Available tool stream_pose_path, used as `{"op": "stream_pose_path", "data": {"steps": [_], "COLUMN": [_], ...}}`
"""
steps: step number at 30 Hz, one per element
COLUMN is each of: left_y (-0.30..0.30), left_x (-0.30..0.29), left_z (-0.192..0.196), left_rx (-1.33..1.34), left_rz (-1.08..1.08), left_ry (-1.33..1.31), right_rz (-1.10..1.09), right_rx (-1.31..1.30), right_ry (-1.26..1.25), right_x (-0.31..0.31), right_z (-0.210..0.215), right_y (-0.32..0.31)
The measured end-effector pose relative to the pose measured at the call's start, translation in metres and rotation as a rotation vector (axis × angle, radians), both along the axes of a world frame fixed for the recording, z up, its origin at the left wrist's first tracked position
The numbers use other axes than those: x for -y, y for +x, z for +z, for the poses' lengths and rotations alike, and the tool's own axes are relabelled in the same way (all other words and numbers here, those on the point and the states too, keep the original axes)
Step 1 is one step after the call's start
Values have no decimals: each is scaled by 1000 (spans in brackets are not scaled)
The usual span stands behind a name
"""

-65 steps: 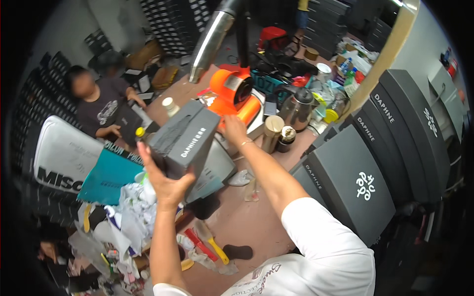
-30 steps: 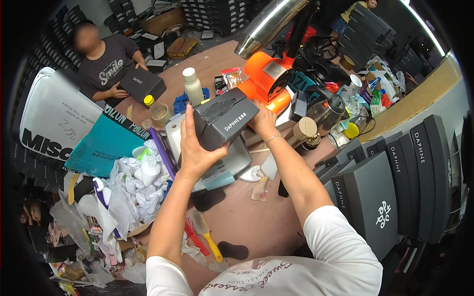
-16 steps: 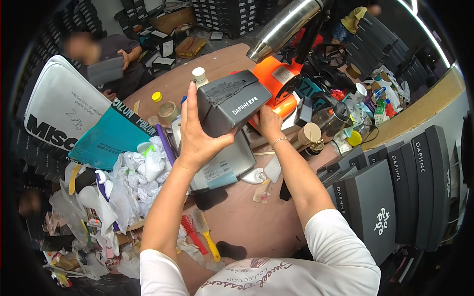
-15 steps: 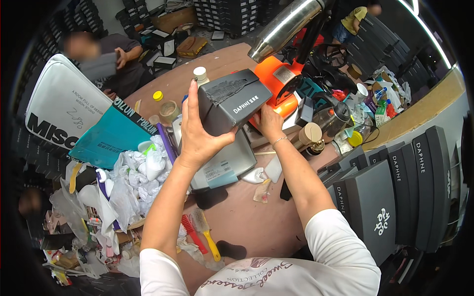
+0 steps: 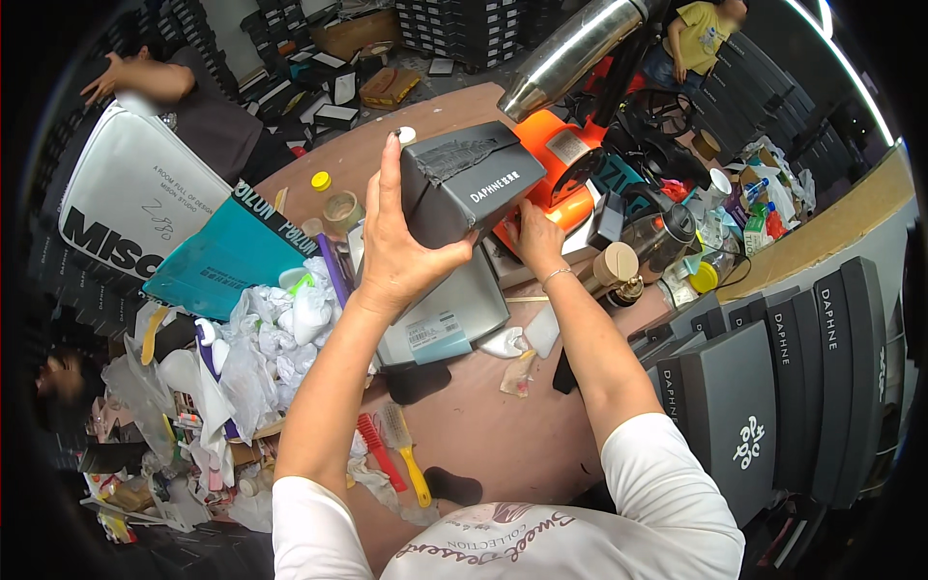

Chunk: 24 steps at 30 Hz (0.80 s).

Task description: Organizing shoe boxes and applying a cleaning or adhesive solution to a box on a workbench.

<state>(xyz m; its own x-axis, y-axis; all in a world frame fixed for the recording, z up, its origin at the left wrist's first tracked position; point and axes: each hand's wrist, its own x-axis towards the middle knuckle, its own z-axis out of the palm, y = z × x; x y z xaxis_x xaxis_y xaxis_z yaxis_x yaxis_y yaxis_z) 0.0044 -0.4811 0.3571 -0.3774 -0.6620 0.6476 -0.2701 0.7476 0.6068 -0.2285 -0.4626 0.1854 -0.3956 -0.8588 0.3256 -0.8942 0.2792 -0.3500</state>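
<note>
A dark grey shoebox [image 5: 483, 198], with a rough black strip of torn or wrinkled covering along its top, is held tilted above the table. My left hand [image 5: 396, 246] is wrapped round its left end, thumb along the near lower edge and fingers up the far side. Close under the box's right end is my right hand [image 5: 538, 238], fingers curled against its lower edge and their tips partly hidden. Just beyond stands an orange machine [image 5: 561, 155] with a silver metal tube [image 5: 570, 58] slanting above it. Beneath the box lies a flat grey package [image 5: 440, 324] with a pale blue label.
White crumpled paper [image 5: 290, 333] and a white-and-teal bag [image 5: 208, 256] crowd the left. A red brush [image 5: 380, 451] and a yellow-handled brush [image 5: 411, 459] lie nearby. Dark shoeboxes [image 5: 730, 416] stack at right, beside a jug [image 5: 657, 237]. Co-workers [image 5: 208, 111] are beyond the table.
The view has shifted slightly. My hands keep nearly the same hold on the shoebox. The co-worker at left has raised an arm, and the grey box in that person's hand no longer shows.
</note>
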Motion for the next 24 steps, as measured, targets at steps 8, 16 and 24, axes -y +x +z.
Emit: {"op": "stream_pose_path", "data": {"steps": [8, 16, 24], "left_y": [-2, 0, -1], "left_x": [3, 5, 6], "left_z": [5, 7, 8], "left_rx": [-36, -79, -84], "left_rz": [7, 3, 8], "left_ry": [83, 97, 94], "right_rz": [4, 7, -3], "right_rx": [-2, -2, -8], "right_ry": [-29, -29, -24], "right_x": [0, -1, -1], "right_z": [-4, -3, -1], "right_y": [-1, -1, 1]}}
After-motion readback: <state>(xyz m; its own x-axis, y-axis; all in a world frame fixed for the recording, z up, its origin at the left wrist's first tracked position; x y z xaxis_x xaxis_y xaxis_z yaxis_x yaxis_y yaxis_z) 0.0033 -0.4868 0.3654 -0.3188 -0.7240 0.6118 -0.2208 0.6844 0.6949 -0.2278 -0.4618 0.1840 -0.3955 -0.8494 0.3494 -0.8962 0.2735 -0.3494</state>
